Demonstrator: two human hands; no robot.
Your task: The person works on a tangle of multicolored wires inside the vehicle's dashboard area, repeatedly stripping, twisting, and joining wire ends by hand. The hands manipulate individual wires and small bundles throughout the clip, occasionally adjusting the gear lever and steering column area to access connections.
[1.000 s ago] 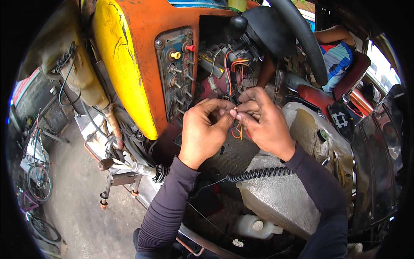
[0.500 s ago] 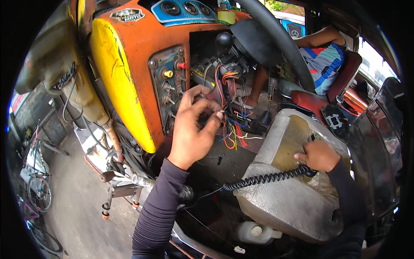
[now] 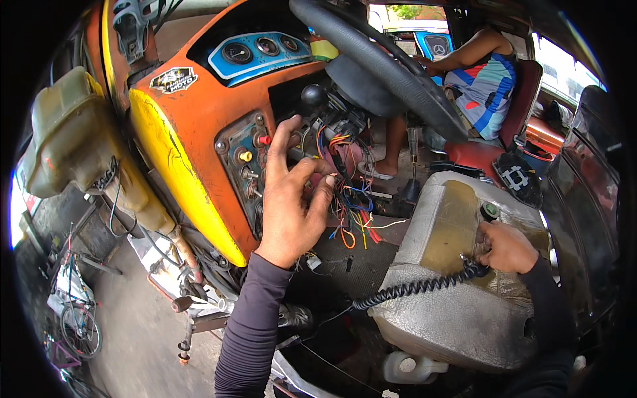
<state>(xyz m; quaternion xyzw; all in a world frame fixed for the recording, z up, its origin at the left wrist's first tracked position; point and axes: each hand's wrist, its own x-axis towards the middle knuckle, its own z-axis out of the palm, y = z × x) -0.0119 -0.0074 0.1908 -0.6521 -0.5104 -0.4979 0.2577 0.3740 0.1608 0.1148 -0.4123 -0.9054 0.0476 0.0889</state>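
My left hand (image 3: 288, 199) is raised beside the orange dashboard (image 3: 192, 116), middle fingers lifted, thumb and forefinger pinching a thin wire (image 3: 334, 175). Loose coloured wires (image 3: 355, 222) hang just right of it below the open cavity. To its left is the switch panel (image 3: 235, 169) with red and yellow knobs. My right hand (image 3: 501, 245) is curled on the silver padded cover (image 3: 431, 318) at the right, at the end of a black coiled cord (image 3: 415, 288); what its fingers grip is too hidden to make out.
A steering wheel (image 3: 391, 63) arches over the wires. A person (image 3: 481, 86) sits at the upper right. A gear lever (image 3: 411, 166) stands past the wires. At left are a plastic tank (image 3: 66, 139) and a bicycle (image 3: 79, 305) on the floor. A plastic jug (image 3: 411, 368) lies at the bottom.
My right hand has left the wire joint and moved down-right onto the padded cover, its fingers now more curled. My left hand stays at the wires. The view has tilted up toward the gauges.
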